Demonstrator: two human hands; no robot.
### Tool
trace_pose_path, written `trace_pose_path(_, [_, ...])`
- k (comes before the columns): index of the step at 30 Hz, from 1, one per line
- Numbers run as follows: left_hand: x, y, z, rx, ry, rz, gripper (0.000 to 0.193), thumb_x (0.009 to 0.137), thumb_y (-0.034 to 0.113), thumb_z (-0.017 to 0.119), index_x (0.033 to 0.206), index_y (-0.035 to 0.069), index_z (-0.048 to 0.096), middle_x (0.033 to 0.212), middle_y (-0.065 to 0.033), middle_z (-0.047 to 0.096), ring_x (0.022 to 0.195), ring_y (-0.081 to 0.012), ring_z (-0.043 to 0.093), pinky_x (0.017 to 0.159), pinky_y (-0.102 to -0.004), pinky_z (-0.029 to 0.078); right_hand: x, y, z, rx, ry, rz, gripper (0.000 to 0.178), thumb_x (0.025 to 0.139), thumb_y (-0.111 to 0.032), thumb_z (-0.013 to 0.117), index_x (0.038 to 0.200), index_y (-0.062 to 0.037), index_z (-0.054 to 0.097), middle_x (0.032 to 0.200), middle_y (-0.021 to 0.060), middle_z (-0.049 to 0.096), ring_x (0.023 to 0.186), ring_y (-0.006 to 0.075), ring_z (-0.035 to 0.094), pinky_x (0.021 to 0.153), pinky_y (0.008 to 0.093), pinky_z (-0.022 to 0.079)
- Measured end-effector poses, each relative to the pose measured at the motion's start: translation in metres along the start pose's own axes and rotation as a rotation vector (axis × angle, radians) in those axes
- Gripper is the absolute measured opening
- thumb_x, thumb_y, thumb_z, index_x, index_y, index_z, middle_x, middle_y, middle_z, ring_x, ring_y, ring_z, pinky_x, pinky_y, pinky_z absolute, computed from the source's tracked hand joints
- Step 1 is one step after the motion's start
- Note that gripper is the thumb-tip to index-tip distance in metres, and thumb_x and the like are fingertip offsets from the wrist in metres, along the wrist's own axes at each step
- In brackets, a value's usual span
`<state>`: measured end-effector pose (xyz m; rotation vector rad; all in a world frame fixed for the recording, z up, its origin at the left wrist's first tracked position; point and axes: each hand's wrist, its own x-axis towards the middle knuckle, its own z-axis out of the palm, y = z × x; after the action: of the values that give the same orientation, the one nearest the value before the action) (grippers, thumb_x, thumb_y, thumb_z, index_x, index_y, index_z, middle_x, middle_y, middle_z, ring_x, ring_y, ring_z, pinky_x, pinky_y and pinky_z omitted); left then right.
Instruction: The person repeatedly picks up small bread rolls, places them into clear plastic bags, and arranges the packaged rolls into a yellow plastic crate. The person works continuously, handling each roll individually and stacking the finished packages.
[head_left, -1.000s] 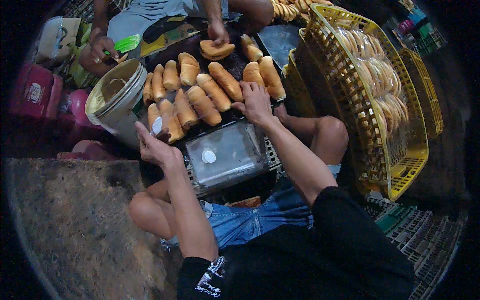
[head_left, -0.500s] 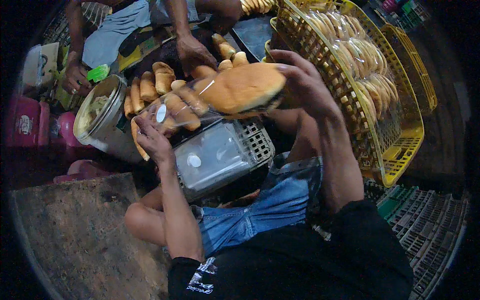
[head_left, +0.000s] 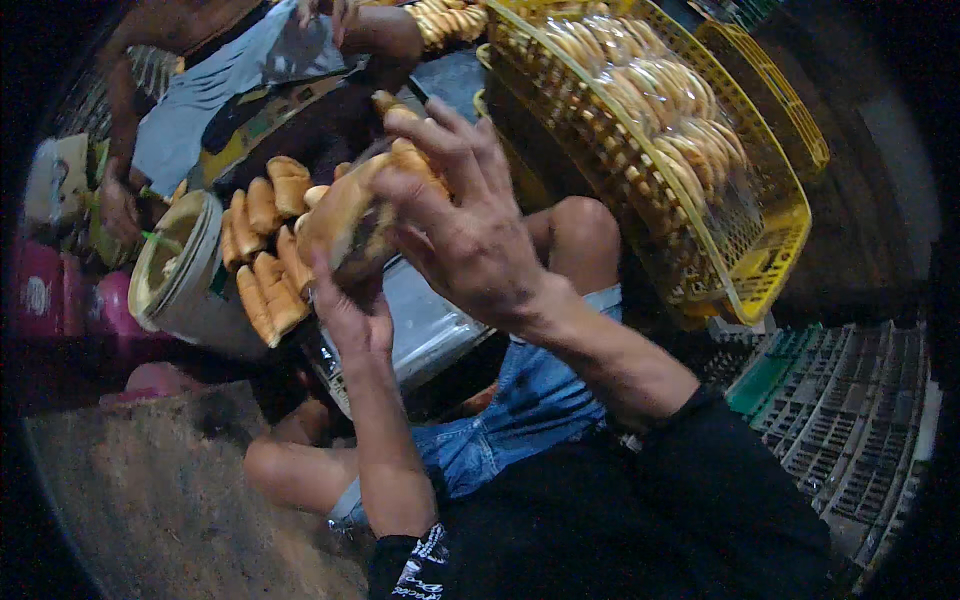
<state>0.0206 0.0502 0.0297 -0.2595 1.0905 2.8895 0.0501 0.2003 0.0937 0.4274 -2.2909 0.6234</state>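
Observation:
My left hand (head_left: 355,320) grips a long bread roll (head_left: 345,215) with a dark cut side, holding it tilted up over my lap. Any clear bag around the roll is hard to make out now. Against the roll's right end is my right hand (head_left: 460,230), fingers spread and slightly blurred; it hides part of the roll. Beneath both hands lies a stack of clear plastic bags (head_left: 435,310) on a crate. Several bread rolls (head_left: 270,285) sit just beyond my left hand.
A yellow basket (head_left: 765,275) of bagged rolls stands at the right. At the left is a white bucket (head_left: 205,250); a co-worker's hand (head_left: 120,210) is beside it. Grey and green crates (head_left: 840,400) lie lower right, a wooden board (head_left: 150,480) lower left.
The roll has swung left and tilted up, and my left hand now grips it. My right hand has moved left, its fingers spreading. A co-worker's hand has left the pile of rolls.

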Motion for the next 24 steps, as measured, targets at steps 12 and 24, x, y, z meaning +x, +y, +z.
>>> trace_pose_path(12, [0.010, -0.079, -0.046, 2.043, -0.689, -0.416, 0.058, 0.087, 0.056, 0.065, 0.081, -0.001, 0.074, 0.071, -0.0188, 0.069, 0.073, -0.0360, 0.069, 0.073, -0.0459, 0.052, -0.049, 0.293, -0.292, -0.997, -0.023, 0.519, 0.041, 0.083, -0.022, 0.071, 0.118, -0.0060, 0.057, 0.103, 0.0182, 0.068, 0.097, 0.0382, 0.064, 0.082, 0.0479, 0.050])
trace_pose_path(24, [-0.034, -0.085, -0.065, 1.392, -0.421, 0.070, 0.041, 0.092, 0.037, 0.067, 0.072, 0.002, 0.062, 0.061, -0.0127, 0.062, 0.057, -0.0236, 0.064, 0.058, -0.0360, 0.047, 0.000, 0.115, -0.076, 0.041, -0.832, 0.165, 0.028, 0.090, -0.027, 0.067, 0.102, -0.0023, 0.061, 0.092, 0.0166, 0.066, 0.088, 0.0340, 0.065, 0.081, 0.0434, 0.052])
